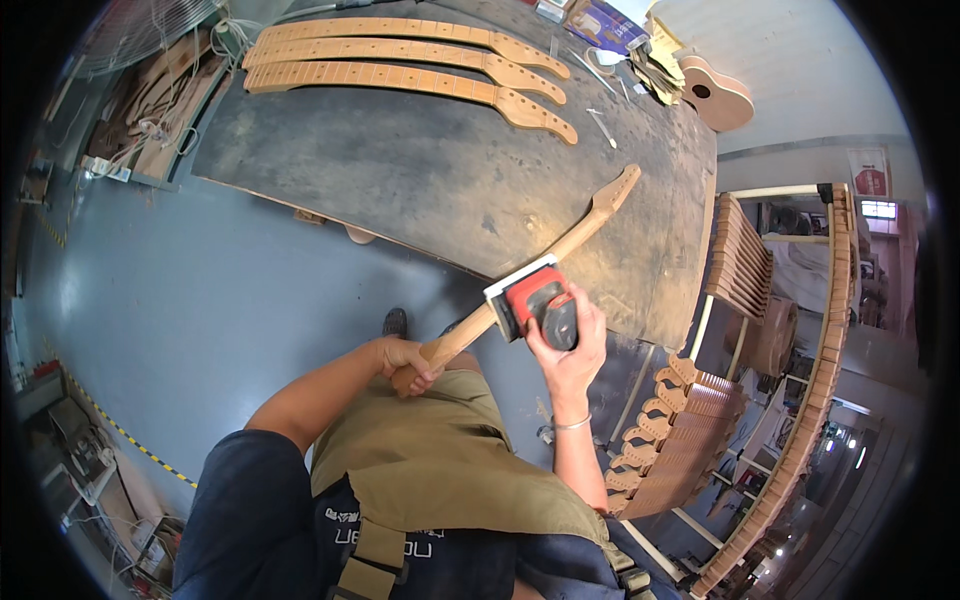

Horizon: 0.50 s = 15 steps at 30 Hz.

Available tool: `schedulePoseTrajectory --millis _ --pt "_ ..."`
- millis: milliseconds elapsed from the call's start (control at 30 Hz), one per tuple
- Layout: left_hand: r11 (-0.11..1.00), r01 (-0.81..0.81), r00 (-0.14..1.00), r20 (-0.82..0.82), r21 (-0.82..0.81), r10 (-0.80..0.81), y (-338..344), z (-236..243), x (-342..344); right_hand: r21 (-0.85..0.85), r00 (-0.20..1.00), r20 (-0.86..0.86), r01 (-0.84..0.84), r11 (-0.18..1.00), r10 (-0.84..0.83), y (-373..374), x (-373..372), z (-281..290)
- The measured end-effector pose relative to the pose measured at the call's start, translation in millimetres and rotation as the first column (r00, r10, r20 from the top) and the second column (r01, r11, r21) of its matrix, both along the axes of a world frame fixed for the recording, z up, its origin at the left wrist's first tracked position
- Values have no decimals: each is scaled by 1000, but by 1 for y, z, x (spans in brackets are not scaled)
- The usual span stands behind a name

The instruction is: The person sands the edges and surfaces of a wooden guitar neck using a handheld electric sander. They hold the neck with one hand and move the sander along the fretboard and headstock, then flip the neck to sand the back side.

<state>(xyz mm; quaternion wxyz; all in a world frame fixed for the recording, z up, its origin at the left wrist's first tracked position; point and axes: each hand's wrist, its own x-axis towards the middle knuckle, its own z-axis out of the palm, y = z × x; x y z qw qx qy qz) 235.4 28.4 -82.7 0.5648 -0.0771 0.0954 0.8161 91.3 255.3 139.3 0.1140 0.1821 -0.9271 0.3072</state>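
Note:
A wooden guitar neck (578,236) lies slantwise across the near edge of the workbench, its headstock pointing away to the right. My left hand (408,362) is wrapped around its near end, in front of my olive apron. Midway along the neck, a red and black power sander (535,296) with a white-edged flat pad sits against the wood. My right hand (578,358) grips the sander's body from the right, with fingers and thumb around it. The pad hides the part of the neck beneath it.
Three more guitar necks (380,75) lie side by side at the back of the dark, dusty workbench (370,150). A guitar body (717,95) leans by the wall. Many necks hang on a rack (690,440) close on my right. A wire-guarded fan (140,35) stands far left.

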Motion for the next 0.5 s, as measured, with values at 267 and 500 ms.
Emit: schedulePoseTrajectory --millis 267,500 --pt "999 13 999 -41 -38 -15 -3 10 -6 15 976 132 -178 984 174 0 51 2" --pt "992 -6 999 -41 -128 1 -2 20 -5 29 994 -100 52 998 -48 26 -48 -8"
